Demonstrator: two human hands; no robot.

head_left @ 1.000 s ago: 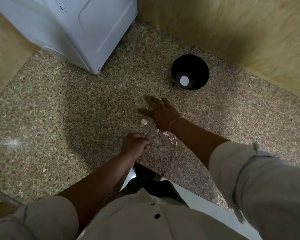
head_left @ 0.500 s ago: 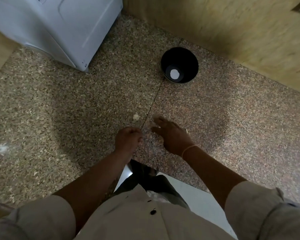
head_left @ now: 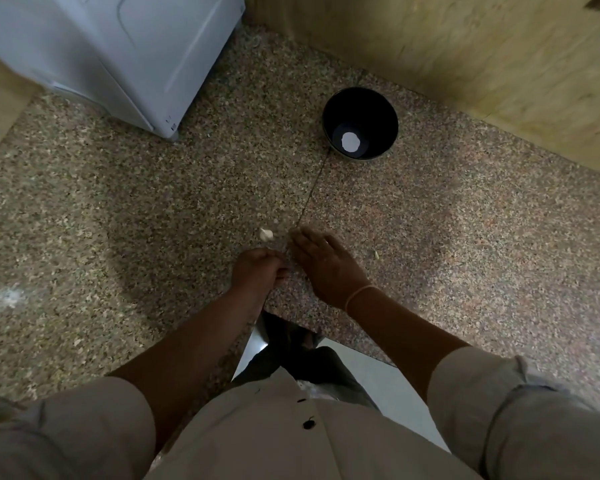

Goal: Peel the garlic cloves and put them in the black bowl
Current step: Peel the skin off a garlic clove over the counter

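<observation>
— Well, where is the garlic clove (head_left: pixel 266 234)?
— On the speckled counter (head_left: pixel 118 220), near its front edge, just beyond both hands; the black bowl (head_left: pixel 360 105) stands well apart, towards the far edge.
— And the hands?
— Right hand (head_left: pixel 326 268) palm down, fingers straight; left hand (head_left: pixel 257 271) curled; whether it pinches anything, I cannot tell.
</observation>
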